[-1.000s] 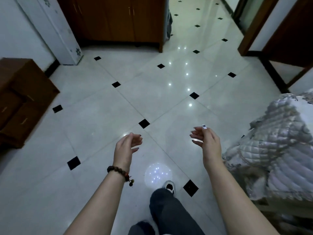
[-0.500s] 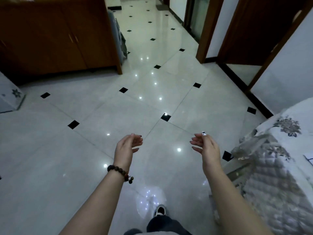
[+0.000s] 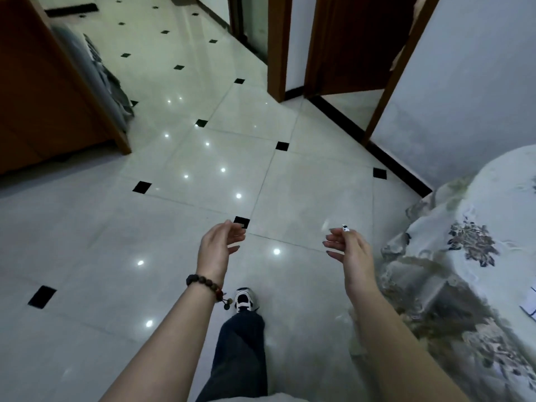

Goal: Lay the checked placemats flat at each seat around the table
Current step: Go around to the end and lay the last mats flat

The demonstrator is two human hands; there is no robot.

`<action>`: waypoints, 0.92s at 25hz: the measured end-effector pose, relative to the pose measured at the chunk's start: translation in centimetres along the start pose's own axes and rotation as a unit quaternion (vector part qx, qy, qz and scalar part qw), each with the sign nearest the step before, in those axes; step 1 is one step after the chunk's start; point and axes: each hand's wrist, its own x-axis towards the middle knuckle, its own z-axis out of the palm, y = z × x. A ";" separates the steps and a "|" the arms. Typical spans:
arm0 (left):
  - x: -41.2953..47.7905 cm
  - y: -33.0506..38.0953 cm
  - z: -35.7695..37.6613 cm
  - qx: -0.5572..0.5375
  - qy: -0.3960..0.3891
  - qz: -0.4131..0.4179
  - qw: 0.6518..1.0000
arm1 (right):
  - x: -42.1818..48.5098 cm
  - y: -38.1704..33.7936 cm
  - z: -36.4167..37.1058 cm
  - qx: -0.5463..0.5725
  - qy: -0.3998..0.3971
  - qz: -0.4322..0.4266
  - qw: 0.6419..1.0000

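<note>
1. Tiled floor (image 3: 203, 204): glossy, with black diamond insets, filling most of the view.
2. Table (image 3: 493, 198): at 3 o'clock under a floral quilted cloth, cut off by the right edge.
3. Wooden cabinet (image 3: 43, 97): at 10 o'clock, its top out of frame.
4. Lined sheet (image 3: 530, 304): pale, lying on the cloth and mostly cropped. Whether it is a checked placemat cannot be told. It sits at 3 o'clock of the right hand, well apart.
5. Left hand (image 3: 217, 249) and right hand (image 3: 349, 252): raised over the floor, fingers loosely curled, holding nothing.
6. Bead bracelet (image 3: 207, 287): on the left wrist.
</note>
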 end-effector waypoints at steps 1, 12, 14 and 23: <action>2.9 0.7 0.8 0.001 -0.015 0.003 1.000 | 2.2 -0.3 1.2 0.004 0.011 -0.003 1.000; 27.5 11.0 9.6 0.023 -0.153 -0.003 0.988 | 21.0 -9.5 10.1 0.020 0.142 -0.037 0.989; 29.7 11.3 12.1 0.035 -0.179 -0.010 0.983 | 23.1 -10.1 9.7 0.026 0.172 -0.034 0.984; 42.1 13.4 30.1 0.114 -0.315 0.014 0.942 | 38.5 -13.2 4.8 0.112 0.315 -0.039 0.942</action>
